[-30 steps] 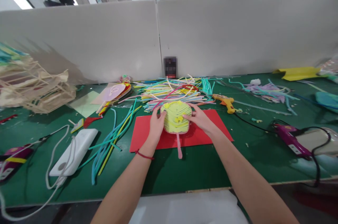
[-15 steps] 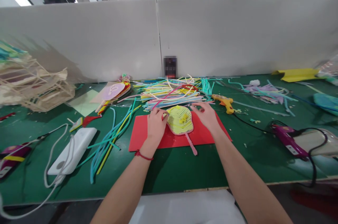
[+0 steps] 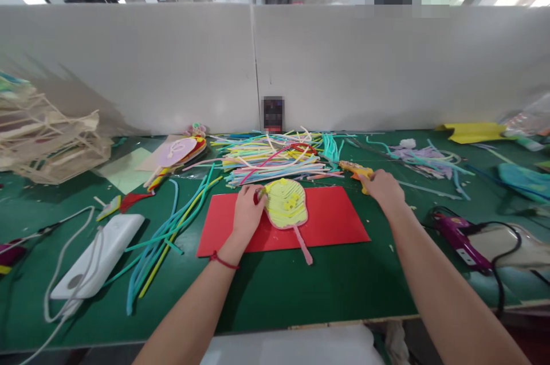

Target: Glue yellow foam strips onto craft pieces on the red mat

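A small hand fan (image 3: 286, 213), covered in yellow strips with a yellow cluster in its middle and a pink handle, lies on a red sheet (image 3: 330, 219). My left hand (image 3: 248, 213) is at the fan's left edge, its fingers closed round something small and dark red that I cannot make out. Off to the right, my right hand (image 3: 387, 192) grips the yellow-orange hot glue gun (image 3: 356, 170), whose nozzle points left toward the pile of coloured fuzzy sticks (image 3: 275, 159).
Blue, green and yellow sticks (image 3: 172, 233) and a white power bank (image 3: 98, 256) with a cable lie on the left. A lilac fan (image 3: 174, 153) rests behind them. To the right are a purple power strip (image 3: 462, 239) and lilac scraps (image 3: 423, 159). A grey partition (image 3: 365, 67) stands behind.
My right hand has left the fan's right side, moved right and taken hold of the glue gun. My left hand stays by the fan's left edge. The view has shifted slightly.
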A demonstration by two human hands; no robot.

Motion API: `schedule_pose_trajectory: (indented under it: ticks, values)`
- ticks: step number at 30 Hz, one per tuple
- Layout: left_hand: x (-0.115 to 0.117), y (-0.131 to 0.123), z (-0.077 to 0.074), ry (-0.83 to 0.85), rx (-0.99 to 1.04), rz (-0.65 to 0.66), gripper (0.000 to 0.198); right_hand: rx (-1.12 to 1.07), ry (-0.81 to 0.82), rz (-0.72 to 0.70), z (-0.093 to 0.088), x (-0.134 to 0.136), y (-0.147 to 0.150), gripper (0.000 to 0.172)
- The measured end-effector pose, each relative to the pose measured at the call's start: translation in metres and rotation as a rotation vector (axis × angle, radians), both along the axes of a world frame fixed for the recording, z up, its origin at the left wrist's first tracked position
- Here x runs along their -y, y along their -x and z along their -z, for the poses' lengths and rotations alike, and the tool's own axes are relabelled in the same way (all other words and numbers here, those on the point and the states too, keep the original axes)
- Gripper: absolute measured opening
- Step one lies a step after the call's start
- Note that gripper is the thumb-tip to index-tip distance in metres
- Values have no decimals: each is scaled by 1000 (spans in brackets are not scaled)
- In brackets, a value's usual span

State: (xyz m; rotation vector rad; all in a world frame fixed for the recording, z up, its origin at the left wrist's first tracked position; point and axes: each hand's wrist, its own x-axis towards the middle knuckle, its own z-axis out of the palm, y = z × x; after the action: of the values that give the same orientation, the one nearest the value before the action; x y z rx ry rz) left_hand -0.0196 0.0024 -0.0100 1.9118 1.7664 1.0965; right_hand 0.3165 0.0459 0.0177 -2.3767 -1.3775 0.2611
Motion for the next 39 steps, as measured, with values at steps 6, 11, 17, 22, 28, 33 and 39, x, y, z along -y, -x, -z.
schedule_pose_trajectory:
  ticks: [6, 11, 17, 22, 28, 33, 39]
  values:
    - [-6, 3, 5, 78, -13, 15, 23, -59, 54, 25, 28, -5, -15, 36]
    - [-6, 4, 5, 109, -12, 13, 24, -108, -52, 58, 35, -2, -16, 33]
    - [-5, 3, 3, 111, 3, 10, 24, -222, -234, 79, 37, 0, -20, 34]
    - [-4, 3, 2, 106, 17, 11, 24, -214, -464, 103, 15, 0, -11, 42]
    - [-3, 5, 5, 95, 11, 18, 25, -232, -601, -27, -29, 14, 34, 41]
    - [-3, 5, 7, 64, 8, -40, 23, -257, -491, -255, -21, 32, 82, 47]
    - [-5, 6, 13, 62, 25, -48, 24, -326, -373, -306, 32, 40, 101, 24]
